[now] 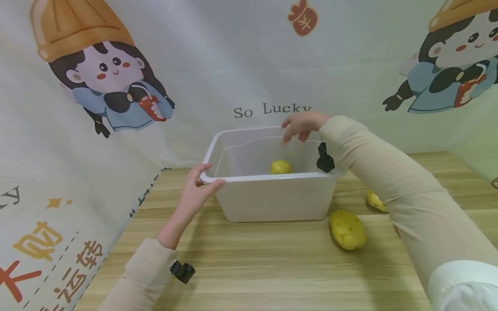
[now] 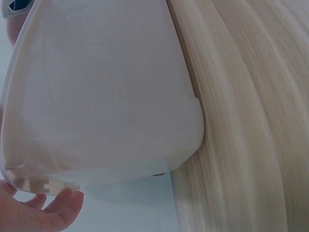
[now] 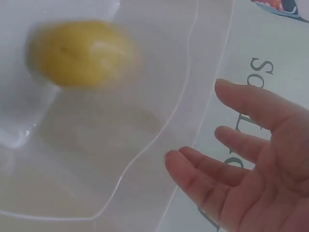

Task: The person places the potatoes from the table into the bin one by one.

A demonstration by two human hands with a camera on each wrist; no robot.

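A white plastic bin [image 1: 276,199] stands on the table. My left hand [image 1: 195,190] grips its front left corner, thumb over the rim; in the left wrist view the curled fingertips [image 2: 70,205] show at the rim's underside. Above the bin's far right part hovers my right hand [image 1: 305,125], holding nothing, its fingers spread and slightly bent in the right wrist view. Inside lies a yellow potato [image 1: 281,166], partly hidden by the front wall in the head view; it looks blurred in the right wrist view [image 3: 87,54].
A spotted yellow potato [image 1: 347,230] rests on the wood-grain table [image 1: 249,263], right of the bin's front. Another potato [image 1: 375,201] lies farther back, partly covered by the right sleeve. A printed cloth [image 1: 202,56] hangs close behind the bin.
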